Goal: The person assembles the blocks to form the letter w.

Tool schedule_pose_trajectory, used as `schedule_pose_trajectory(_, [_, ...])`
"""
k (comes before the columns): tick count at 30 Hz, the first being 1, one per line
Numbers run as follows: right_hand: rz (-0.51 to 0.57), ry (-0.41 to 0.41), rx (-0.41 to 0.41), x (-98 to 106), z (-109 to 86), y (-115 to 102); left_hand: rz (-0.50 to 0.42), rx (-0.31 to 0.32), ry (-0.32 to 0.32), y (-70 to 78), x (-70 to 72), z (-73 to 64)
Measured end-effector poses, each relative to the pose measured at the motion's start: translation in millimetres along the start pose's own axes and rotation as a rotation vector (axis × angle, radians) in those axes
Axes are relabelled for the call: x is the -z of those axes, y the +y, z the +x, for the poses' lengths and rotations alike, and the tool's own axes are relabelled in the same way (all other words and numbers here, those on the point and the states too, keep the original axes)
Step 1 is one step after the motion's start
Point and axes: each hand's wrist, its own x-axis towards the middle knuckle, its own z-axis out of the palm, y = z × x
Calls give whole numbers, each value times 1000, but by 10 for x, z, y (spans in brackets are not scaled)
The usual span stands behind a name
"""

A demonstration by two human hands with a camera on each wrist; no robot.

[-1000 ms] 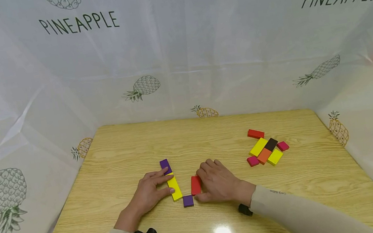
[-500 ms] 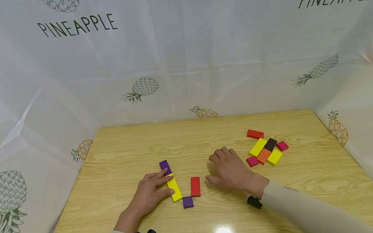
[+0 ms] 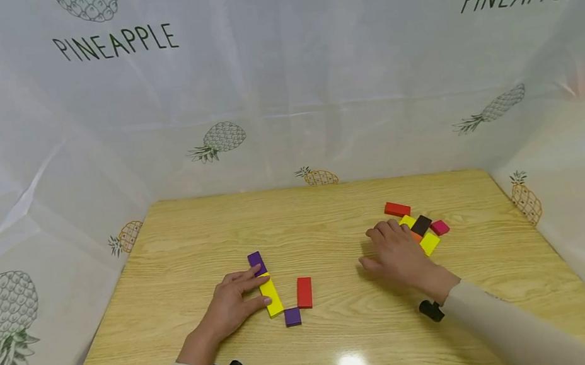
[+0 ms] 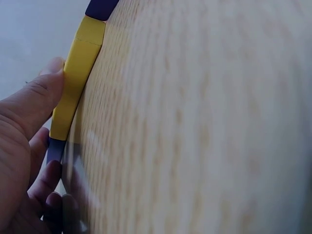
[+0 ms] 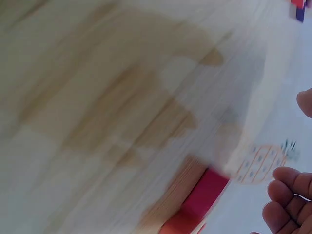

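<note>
My left hand (image 3: 226, 308) rests its fingers on a purple block (image 3: 255, 260) and a yellow block (image 3: 273, 300), which lie end to end. In the left wrist view the thumb lies along the yellow block (image 4: 75, 83). To their right lie a small purple block (image 3: 293, 317) and a red block (image 3: 304, 293). My right hand (image 3: 398, 255), holding nothing, hovers over the near left side of a block cluster, fingers loosely bent. It partly hides an orange block (image 3: 417, 237) and a yellow block (image 3: 407, 221). The right wrist view shows a magenta block (image 5: 204, 192) below the fingers.
Around the cluster are a black block (image 3: 421, 226), another yellow block (image 3: 430, 243), a magenta block (image 3: 440, 227) and a red block (image 3: 397, 209). The wooden table (image 3: 208, 228) meets a pineapple-printed sheet (image 3: 263, 72) at the back and sides.
My right hand has let go of the red block beside the small purple one and moved right to the cluster. The left hand stays on the yellow and purple blocks.
</note>
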Motion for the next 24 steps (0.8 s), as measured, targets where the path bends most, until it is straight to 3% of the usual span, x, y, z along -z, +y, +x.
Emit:
schedule_pose_trajectory(8, [-60, 71, -47, 100, -291, 445, 3, 1, -1, 18, 2, -5])
schedule_pose_trajectory(17, [-30, -26, -192, 205, -609, 821, 5, 3, -6, 13, -1, 1])
schedule_pose_trajectory(24, [-30, -81, -212, 191, -696, 948, 0, 8, -10, -8, -9, 3])
